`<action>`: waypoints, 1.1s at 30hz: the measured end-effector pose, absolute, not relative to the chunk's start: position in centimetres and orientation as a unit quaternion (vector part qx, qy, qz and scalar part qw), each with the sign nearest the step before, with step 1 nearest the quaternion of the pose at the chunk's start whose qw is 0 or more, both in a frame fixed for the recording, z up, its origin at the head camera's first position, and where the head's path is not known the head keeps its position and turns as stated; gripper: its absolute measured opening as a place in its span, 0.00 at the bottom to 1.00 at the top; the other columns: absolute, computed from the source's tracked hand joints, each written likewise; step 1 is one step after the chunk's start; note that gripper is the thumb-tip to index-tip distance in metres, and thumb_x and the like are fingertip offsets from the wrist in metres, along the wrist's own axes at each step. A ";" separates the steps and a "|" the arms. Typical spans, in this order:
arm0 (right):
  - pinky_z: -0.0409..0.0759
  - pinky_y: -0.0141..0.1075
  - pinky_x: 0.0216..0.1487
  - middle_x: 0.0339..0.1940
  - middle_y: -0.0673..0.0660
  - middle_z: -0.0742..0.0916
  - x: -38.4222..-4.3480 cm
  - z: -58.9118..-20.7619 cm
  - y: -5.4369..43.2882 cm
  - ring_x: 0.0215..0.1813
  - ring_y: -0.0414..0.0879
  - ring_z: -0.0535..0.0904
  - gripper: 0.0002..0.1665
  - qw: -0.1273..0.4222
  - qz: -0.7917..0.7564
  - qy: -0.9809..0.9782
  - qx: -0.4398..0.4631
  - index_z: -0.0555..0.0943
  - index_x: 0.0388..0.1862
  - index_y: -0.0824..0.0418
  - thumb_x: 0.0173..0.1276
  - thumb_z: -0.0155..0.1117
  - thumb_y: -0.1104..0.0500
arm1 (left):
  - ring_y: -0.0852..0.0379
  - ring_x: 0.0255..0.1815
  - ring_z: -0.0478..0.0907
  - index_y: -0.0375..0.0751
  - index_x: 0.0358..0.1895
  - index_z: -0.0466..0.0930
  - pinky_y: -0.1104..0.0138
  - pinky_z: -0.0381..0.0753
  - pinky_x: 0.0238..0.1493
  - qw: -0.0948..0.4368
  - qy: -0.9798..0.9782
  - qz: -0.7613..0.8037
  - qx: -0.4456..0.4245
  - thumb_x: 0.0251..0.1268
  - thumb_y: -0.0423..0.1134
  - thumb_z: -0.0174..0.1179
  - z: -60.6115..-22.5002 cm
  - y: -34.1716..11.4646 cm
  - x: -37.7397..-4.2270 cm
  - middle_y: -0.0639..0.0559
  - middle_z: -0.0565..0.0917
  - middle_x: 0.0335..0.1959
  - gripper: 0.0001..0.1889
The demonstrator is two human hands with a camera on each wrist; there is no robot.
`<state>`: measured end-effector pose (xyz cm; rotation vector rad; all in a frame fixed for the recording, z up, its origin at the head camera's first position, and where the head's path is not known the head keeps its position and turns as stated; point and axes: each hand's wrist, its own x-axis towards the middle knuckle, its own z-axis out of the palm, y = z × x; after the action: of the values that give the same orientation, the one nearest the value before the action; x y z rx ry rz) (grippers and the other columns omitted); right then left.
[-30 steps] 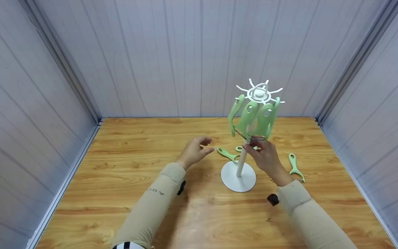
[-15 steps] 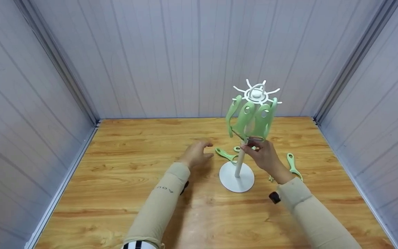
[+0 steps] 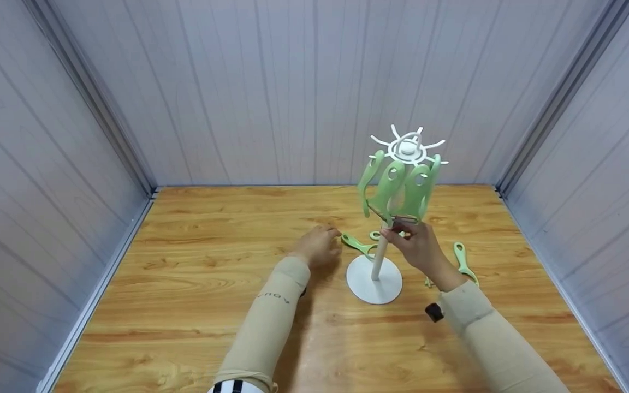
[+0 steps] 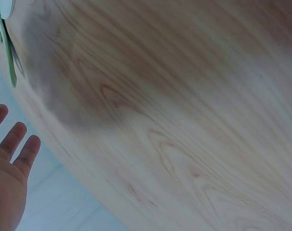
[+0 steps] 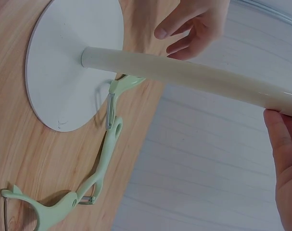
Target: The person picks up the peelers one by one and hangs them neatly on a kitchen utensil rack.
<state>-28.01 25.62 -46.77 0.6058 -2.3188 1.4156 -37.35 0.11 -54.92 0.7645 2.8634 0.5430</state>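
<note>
A white stand (image 3: 380, 262) with a round base and a ring of hooks on top stands upright on the table. Several green peelers (image 3: 388, 188) hang from its hooks. My right hand (image 3: 421, 250) holds the pole between thumb and fingers, just below the hanging peelers. Left of the stand, my left hand (image 3: 319, 246) is low over the table, fingertips right at the handle end of a loose green peeler (image 3: 351, 242). That hand (image 4: 11, 178) shows spread, extended fingers in the left wrist view, nothing between them.
Another peeler (image 3: 374, 235) lies behind the pole, partly hidden. To the right of the stand lies a further green peeler (image 3: 460, 255), its head partly behind my right wrist. Grey panel walls (image 3: 271, 98) enclose the wooden table (image 3: 200, 284) at the back and sides.
My left hand has moved slightly right and turned palm downward, coming closer to the loose peeler. The right hand stays on the pole; the stand has hardly shifted.
</note>
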 end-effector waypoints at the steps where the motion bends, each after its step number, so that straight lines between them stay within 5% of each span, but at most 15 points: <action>1: 0.79 0.24 0.29 0.37 0.59 0.92 -28.0 -46.8 25.6 0.40 0.32 0.86 0.04 0.180 0.498 -0.820 0.216 0.89 0.46 0.66 0.74 0.73 0.68 | 0.42 0.81 0.71 0.43 0.76 0.78 0.52 0.72 0.82 0.067 0.950 0.173 0.253 0.82 0.46 0.62 -55.0 0.3 -37.4 0.44 0.76 0.79 0.25; 13: 0.77 0.23 0.27 0.36 0.61 0.92 -28.0 -46.9 25.6 0.39 0.31 0.86 0.04 0.192 0.500 -0.813 0.230 0.89 0.45 0.68 0.74 0.72 0.69 | 0.41 0.85 0.65 0.56 0.84 0.68 0.47 0.72 0.81 0.092 0.966 0.074 0.229 0.87 0.53 0.53 -55.7 1.8 -37.5 0.46 0.69 0.85 0.28; 22: 0.86 0.24 0.36 0.42 0.64 0.92 -27.8 -46.7 25.3 0.43 0.31 0.88 0.09 0.160 0.522 -0.813 0.203 0.89 0.52 0.68 0.75 0.71 0.70 | 0.42 0.84 0.64 0.56 0.84 0.68 0.42 0.72 0.79 0.104 0.966 0.040 0.232 0.88 0.53 0.52 -55.6 2.6 -36.7 0.49 0.70 0.83 0.28; 33: 0.86 0.24 0.36 0.41 0.64 0.92 -27.9 -46.8 25.6 0.43 0.32 0.88 0.09 0.167 0.513 -0.816 0.210 0.88 0.52 0.69 0.74 0.71 0.70 | 0.45 0.67 0.82 0.42 0.60 0.88 0.50 0.84 0.68 0.060 0.960 0.052 0.269 0.83 0.46 0.63 -55.8 2.5 -37.0 0.48 0.86 0.65 0.14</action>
<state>-27.88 25.55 -46.81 0.5971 -2.3209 1.4591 -37.03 2.46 -55.79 0.8146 2.9050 0.1581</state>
